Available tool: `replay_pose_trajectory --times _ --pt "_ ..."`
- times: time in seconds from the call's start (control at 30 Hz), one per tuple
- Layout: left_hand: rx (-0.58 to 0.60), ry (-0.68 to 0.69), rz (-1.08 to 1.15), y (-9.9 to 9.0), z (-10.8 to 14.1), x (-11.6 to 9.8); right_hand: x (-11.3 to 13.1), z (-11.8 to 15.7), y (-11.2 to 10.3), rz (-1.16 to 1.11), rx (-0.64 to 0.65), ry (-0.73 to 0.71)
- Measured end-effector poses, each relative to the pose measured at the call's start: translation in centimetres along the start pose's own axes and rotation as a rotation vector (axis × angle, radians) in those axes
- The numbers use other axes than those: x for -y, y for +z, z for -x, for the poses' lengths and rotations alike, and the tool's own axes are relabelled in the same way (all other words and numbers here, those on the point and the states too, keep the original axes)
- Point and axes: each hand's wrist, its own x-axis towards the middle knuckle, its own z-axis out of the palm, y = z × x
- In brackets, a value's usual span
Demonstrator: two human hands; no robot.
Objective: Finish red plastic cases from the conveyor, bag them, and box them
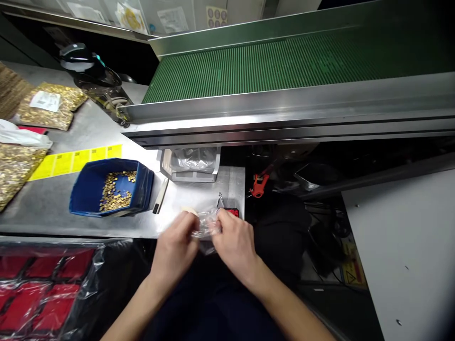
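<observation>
A clear plastic bag [205,224] is stretched between my two hands above the front edge of the metal table. My left hand [177,244] is closed on its left side, slightly blurred. On its right side, my right hand [234,239] pinches the plastic. Just behind my right hand lies a small red and black item [232,212] with a metal clip [221,201] beside it. A pale round piece, partly hidden, shows behind my left hand. The bag's contents cannot be made out.
A blue bin [81,189] of small gold pieces and a knife-like tool [161,195] lie left. Behind are a grey tray [194,177] of plastic bags and a green conveyor [249,68]. Bagged red items [46,303] are front left, a bottle [103,85] back left, orange clippers [259,185] right.
</observation>
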Motion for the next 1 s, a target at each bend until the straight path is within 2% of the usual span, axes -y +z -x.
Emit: replay_pose_trajectory --times 0.07,0.13,0.2,0.27,0.37,0.43,0.47,0.57,0.67,0.83,0.9,1.0 --pt "0.171 -0.041 0.003 0.3 1.8 0.5 0.4 -0.9 0.1 -0.061 0.044 0.062" --pt "0.249 -0.150 0.052 0.4 3.4 1.7 0.2 -1.0 -0.4 -0.134 0.134 0.012" --pt "0.325 -0.291 0.161 0.4 4.9 3.1 -0.7 0.2 -1.4 -0.252 0.226 -0.085" --pt "0.415 -0.413 0.310 0.3 6.1 4.4 -2.0 2.5 -2.4 -0.377 0.291 -0.064" --pt "0.529 -0.482 0.468 0.3 7.4 5.1 -4.5 6.6 -2.3 -0.548 0.414 0.177" --pt "0.573 -0.492 0.495 0.4 8.0 5.0 -5.9 8.6 -0.9 -0.777 0.502 0.366" --pt "0.578 -0.496 0.496 0.3 8.2 5.0 -6.3 9.2 0.1 -0.926 0.506 0.473" --pt "0.532 -0.515 0.495 0.0 8.5 5.0 -6.5 9.3 3.3 -1.368 0.385 0.816" --pt "0.452 -0.539 0.481 -0.6 8.2 5.1 -5.5 7.8 5.6 -1.568 0.284 0.977" --pt "0.326 -0.595 0.454 -0.4 7.0 4.5 -5.0 6.1 6.7 -1.571 0.063 0.989" --pt "0.278 -0.603 0.438 0.3 6.5 3.9 -5.5 6.6 6.0 -1.547 0.000 0.948" --pt "0.201 -0.509 0.318 1.7 5.8 3.0 -6.5 8.4 3.5 -1.400 -0.121 0.804"
